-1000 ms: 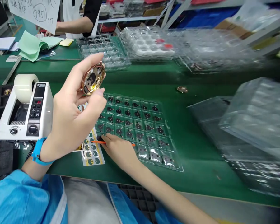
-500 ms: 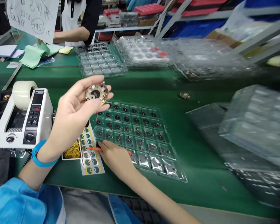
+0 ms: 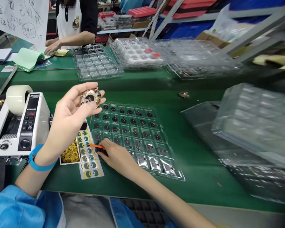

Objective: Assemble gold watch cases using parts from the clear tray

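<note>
My left hand (image 3: 73,110) holds up a round gold watch case (image 3: 91,97) between thumb and fingers, its open inside facing me with a dark disc in it. A thin red wire seems to hang below it. My right hand (image 3: 116,155) is closed around a slim orange tool (image 3: 95,146) whose point sticks out to the left. Its fingertips are at the left edge of a clear plastic tray (image 3: 178,172) with small dark round parts in its pockets; a dark piece shows by the fingers, its kind unclear. A sheet of green and yellow stickers (image 3: 87,158) lies beside this hand.
A white tape dispenser (image 3: 33,123) and a box of yellow rings (image 3: 70,153) stand left. Stacked clear trays (image 3: 254,126) are at right, more trays (image 3: 97,63) at the back. A gold part (image 3: 184,95) lies on the green bench. Across it is another person (image 3: 73,38).
The view has shifted slightly. My right hand has turned a little, and the orange tool's tip now slants upward to the left. The left hand still holds the watch case. The other person's hands have moved.
</note>
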